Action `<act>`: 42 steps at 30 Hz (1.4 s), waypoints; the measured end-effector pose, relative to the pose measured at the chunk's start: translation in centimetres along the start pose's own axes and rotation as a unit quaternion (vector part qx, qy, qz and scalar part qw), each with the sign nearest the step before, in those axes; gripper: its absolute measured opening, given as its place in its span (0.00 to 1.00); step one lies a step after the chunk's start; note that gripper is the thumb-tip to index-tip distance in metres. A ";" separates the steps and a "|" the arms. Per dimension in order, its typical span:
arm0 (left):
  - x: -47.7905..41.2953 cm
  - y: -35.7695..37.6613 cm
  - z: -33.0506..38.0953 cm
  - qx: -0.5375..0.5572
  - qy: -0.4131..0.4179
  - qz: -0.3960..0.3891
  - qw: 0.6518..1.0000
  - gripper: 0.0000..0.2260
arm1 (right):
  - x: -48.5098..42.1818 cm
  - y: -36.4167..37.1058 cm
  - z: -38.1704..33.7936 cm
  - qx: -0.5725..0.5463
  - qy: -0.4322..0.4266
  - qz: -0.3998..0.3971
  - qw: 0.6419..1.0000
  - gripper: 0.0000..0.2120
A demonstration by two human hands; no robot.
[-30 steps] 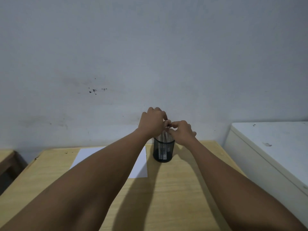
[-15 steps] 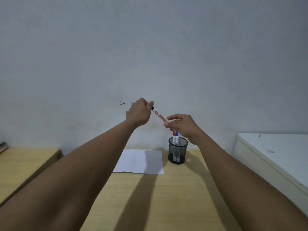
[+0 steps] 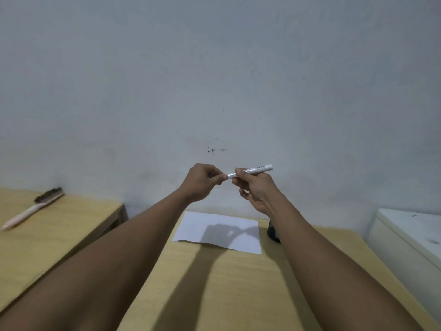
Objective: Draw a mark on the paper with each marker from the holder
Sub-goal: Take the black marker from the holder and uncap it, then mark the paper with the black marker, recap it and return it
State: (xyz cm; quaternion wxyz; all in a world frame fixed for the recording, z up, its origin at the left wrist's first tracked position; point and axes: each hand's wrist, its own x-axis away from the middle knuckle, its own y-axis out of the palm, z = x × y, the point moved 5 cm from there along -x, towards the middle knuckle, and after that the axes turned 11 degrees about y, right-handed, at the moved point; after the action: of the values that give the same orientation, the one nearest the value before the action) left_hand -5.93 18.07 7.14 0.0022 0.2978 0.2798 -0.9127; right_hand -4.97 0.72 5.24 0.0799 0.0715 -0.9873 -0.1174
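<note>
One marker (image 3: 253,171) held level above the paper (image 3: 191,226), right hand (image 3: 256,189) clamped around the barrel, left hand (image 3: 202,181) pinched on the cap end. Light, stiff, slick plastic; best gripped mid-barrel. Pale wooden worktop (image 3: 214,283), holder (image 3: 273,231) half hidden, bare grey wall (image 3: 214,68) behind.

Pale grey wall (image 3: 214,68) fills the view, dark specks (image 3: 213,150) low on it. Light wooden table (image 3: 226,283) below, second wooden table (image 3: 59,225) left, white cabinet (image 3: 410,235) right.
</note>
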 end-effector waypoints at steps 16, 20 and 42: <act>3.0 -1.5 -10.8 -0.025 -0.097 -0.202 0.974 0.10 | -7.7 4.4 9.1 0.085 0.083 -0.087 0.989 0.03; 4.0 -1.5 -13.8 0.045 -0.163 -0.220 0.961 0.16 | -9.4 4.9 11.3 0.069 0.108 -0.122 0.984 0.03; 8.0 2.8 -19.3 -0.264 0.007 -0.196 0.944 0.14 | -13.4 5.3 14.1 0.119 -0.020 0.058 0.991 0.12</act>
State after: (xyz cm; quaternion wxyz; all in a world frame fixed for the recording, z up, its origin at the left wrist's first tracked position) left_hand -1.61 26.91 -11.52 -0.1005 0.2320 0.5640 -0.7861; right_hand 4.97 11.03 -8.91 0.0579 0.0209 -0.9981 0.0041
